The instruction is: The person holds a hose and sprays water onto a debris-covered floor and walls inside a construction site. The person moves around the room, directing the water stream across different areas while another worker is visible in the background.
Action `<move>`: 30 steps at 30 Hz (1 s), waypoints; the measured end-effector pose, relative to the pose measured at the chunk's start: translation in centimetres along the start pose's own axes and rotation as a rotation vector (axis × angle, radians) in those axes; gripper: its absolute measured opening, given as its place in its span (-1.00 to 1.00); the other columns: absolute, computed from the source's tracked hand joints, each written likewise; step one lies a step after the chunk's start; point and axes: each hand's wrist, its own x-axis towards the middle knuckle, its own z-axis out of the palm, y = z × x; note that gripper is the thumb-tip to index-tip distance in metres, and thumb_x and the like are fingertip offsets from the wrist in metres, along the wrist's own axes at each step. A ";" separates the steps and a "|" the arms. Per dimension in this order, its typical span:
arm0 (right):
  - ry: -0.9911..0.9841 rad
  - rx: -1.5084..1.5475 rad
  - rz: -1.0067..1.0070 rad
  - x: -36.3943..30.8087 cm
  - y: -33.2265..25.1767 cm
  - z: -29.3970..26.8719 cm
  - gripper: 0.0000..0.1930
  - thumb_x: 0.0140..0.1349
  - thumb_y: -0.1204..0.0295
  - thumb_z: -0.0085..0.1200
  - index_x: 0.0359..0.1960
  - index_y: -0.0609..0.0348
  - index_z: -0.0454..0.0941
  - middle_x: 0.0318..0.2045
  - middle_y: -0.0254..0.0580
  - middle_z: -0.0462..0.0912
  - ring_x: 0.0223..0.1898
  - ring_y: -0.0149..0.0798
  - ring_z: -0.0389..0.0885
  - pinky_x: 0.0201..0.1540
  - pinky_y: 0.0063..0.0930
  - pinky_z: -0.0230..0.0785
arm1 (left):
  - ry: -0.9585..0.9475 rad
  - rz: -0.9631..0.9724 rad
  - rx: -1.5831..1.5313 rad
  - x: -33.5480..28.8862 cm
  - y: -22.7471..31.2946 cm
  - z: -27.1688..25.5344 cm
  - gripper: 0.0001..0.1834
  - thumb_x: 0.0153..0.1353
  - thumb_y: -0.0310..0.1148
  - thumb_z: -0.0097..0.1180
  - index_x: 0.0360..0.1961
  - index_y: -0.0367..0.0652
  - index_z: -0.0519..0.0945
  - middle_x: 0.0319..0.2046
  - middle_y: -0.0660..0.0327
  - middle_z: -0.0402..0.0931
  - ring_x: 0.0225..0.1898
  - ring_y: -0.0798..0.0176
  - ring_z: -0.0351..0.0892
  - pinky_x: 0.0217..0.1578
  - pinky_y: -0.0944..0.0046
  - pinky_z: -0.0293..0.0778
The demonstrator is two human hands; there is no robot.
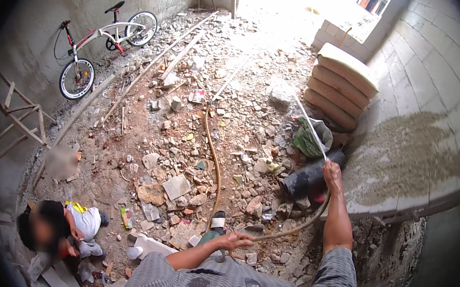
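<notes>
A brown hose (216, 164) runs over the rubble toward me and passes through both my hands. My left hand (236, 240) is closed around it low in front of my body. Farther right and raised, my right hand (333, 174) grips the hose near its end. A thin straight white streak (311, 127) extends from this hand up and to the left; whether it is water or a white tube I cannot tell. Below and left of my right hand lies a black cylindrical container (303, 179), partly hidden. A green sack (309, 137) sits just beyond it.
Broken stone and brick cover the ground. Stacked full bags (339, 87) stand by the right block wall (414, 67), which has a wet-looking grey patch. A bicycle (105, 34) leans at the left wall beside wooden poles (154, 70). Another person (64, 230) crouches lower left.
</notes>
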 end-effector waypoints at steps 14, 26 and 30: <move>0.084 -0.108 0.066 26.8 -5.5 5.8 -0.47 0.18 0.02 -0.20 -0.71 0.23 0.47 -0.79 -0.23 0.41 -0.71 -0.31 0.37 -0.59 -0.35 0.19 | 0.153 -0.011 0.082 9.6 11.6 -20.9 -0.62 0.18 -0.11 0.04 -0.03 -0.05 0.50 -0.33 0.33 0.52 -0.26 0.41 0.42 -0.21 0.32 0.36; -0.115 -0.051 0.056 52.5 -2.5 24.8 -0.50 0.24 0.10 -0.28 -0.59 0.30 0.48 -0.66 0.06 0.49 -0.54 0.03 0.48 -0.41 -0.18 0.27 | 0.450 -0.246 0.098 25.8 12.3 -40.1 -0.62 0.18 -0.13 0.01 -0.06 -0.12 0.50 -0.19 0.17 0.53 -0.13 0.25 0.47 -0.09 0.31 0.34; -0.163 0.164 0.125 61.1 -4.2 30.4 -0.49 0.23 0.04 -0.24 -0.65 0.22 0.48 -0.73 -0.18 0.46 -0.64 -0.30 0.40 -0.51 -0.33 0.22 | 0.552 -0.312 0.321 28.8 15.1 -48.3 -0.62 0.17 -0.14 0.00 -0.04 -0.07 0.50 -0.11 0.13 0.51 -0.04 0.18 0.46 -0.03 0.27 0.35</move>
